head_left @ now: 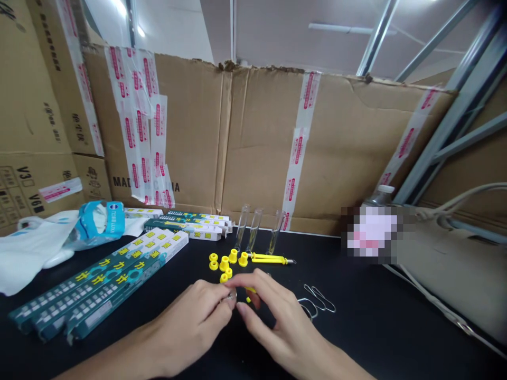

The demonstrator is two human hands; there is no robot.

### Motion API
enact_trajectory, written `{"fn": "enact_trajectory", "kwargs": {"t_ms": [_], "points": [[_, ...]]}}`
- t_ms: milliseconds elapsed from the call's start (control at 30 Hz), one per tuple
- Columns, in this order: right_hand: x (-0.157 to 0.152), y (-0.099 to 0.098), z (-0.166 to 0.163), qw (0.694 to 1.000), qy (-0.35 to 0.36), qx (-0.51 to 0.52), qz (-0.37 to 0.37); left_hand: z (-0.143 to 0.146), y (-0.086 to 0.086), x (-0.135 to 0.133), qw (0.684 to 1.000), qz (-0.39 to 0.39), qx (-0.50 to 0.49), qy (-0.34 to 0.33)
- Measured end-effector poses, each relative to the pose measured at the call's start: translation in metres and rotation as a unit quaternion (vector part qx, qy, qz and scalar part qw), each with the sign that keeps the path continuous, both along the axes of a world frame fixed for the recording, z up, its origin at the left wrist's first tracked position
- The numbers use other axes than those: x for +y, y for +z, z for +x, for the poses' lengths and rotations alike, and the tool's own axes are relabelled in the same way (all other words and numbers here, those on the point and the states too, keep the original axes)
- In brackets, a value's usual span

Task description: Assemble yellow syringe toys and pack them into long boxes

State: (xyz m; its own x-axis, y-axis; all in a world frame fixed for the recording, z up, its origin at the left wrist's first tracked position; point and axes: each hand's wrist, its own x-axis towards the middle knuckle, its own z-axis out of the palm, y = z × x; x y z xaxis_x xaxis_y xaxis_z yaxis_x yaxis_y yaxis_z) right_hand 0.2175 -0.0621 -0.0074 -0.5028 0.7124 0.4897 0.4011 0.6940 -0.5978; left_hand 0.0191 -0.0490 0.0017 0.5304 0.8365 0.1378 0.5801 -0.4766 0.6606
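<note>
My left hand (198, 311) is closed, its thumb and forefinger pinching a clear, shiny tube-like piece (233, 296) whose end pokes out; the rest is hidden in the hand. My right hand (273, 311) comes up against it, forefinger at the left fingertips and thumb just apart from the clear end. Under its curled fingers shows a yellow plastic piece (251, 290), mostly covered. Just beyond the hands lie several small yellow caps and rings (224, 263). A yellow slotted rod (269, 258) with a metal hook lies behind. Bent wire hooks (320, 298) rest right of my right hand.
Three clear tubes (254, 230) stand upright at the back. Long green-and-white boxes (114, 279) lie at left, more boxes (190, 224) behind. A blue tissue pack (99, 224) sits far left. A bottle (374, 227) and a beige bag (447, 269) are right. Cardboard walls (253, 142) enclose the black table.
</note>
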Motion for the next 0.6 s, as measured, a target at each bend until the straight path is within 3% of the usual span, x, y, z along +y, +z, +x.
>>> {"fn": "enact_trajectory", "kwargs": {"t_ms": [67,200,267,433,600], "points": [[0.004,-0.002,0.001,1.000,-0.008,0.008,0.000,-0.001,0.000,0.002,0.998,-0.048,-0.034,-0.003],[0.012,-0.004,0.003,0.998,-0.014,0.059,-0.004,0.001,0.001,0.008,0.976,-0.164,-0.116,-0.082],[0.014,-0.004,0.003,0.997,-0.020,0.077,-0.024,0.003,-0.002,0.011,0.972,-0.172,-0.135,-0.087],[0.015,-0.003,0.002,0.975,-0.076,0.142,-0.155,0.008,-0.014,0.013,0.981,-0.050,-0.187,-0.006],[0.013,-0.002,0.000,0.942,-0.068,0.212,-0.253,0.006,-0.016,0.012,0.975,0.117,-0.190,-0.014]]}}
